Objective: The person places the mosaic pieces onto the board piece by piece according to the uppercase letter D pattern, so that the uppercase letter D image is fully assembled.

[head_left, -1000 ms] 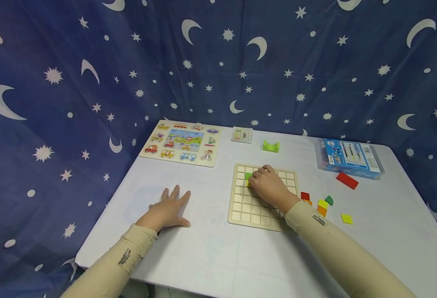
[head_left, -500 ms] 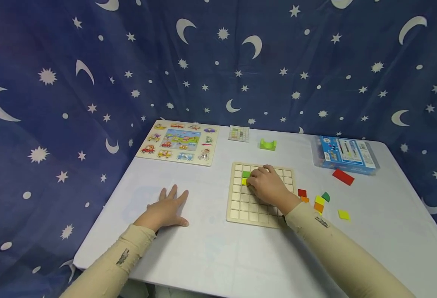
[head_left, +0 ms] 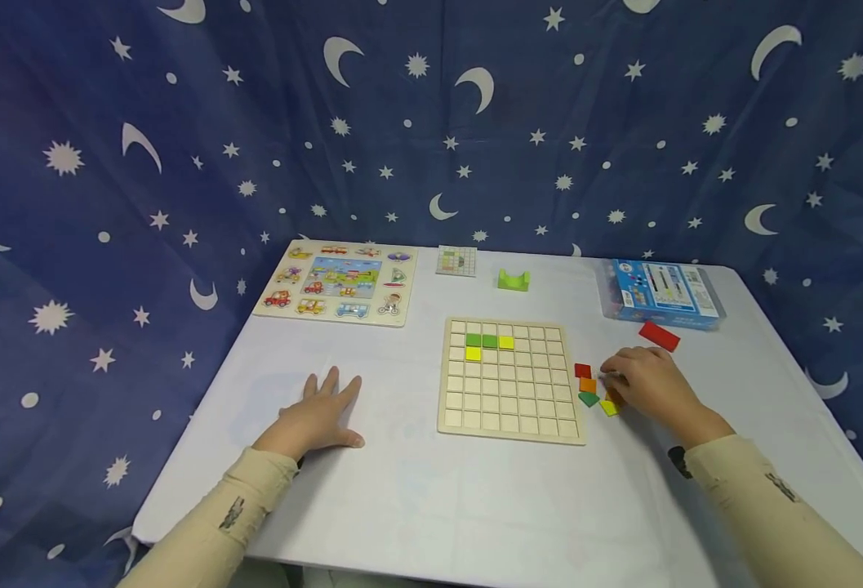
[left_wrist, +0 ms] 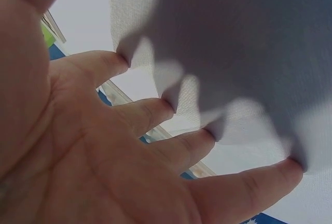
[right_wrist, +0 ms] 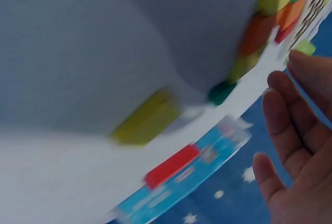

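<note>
My right hand (head_left: pixel 650 388) hovers over loose coloured pieces right of the wooden grid board (head_left: pixel 521 406), fingers loosely bent. Nothing shows between its fingers (right_wrist: pixel 280 123) in the right wrist view. Close to it lie a red square (head_left: pixel 582 371), an orange square (head_left: pixel 588 385), a green piece (head_left: pixel 589 398) and a yellow piece (head_left: pixel 610 407); the hand hides others. On the board sit two green squares (head_left: pixel 482 340) with a yellow square (head_left: pixel 506 342) beside them and another yellow square (head_left: pixel 473 354) below. My left hand (head_left: pixel 313 420) rests spread on the white tablecloth, fingertips touching it.
A blue box (head_left: pixel 666 292) in clear plastic stands at the back right, with a red rectangle (head_left: pixel 659 336) before it. Behind the board are a light green holder (head_left: pixel 513 281) and a pattern card (head_left: pixel 456 261). A vehicle picture puzzle (head_left: pixel 343 282) lies at the back left.
My right hand has left the board and moved right to the loose pieces, uncovering the row of two green squares and a yellow one. The left hand stays put; the head view shifts slightly.
</note>
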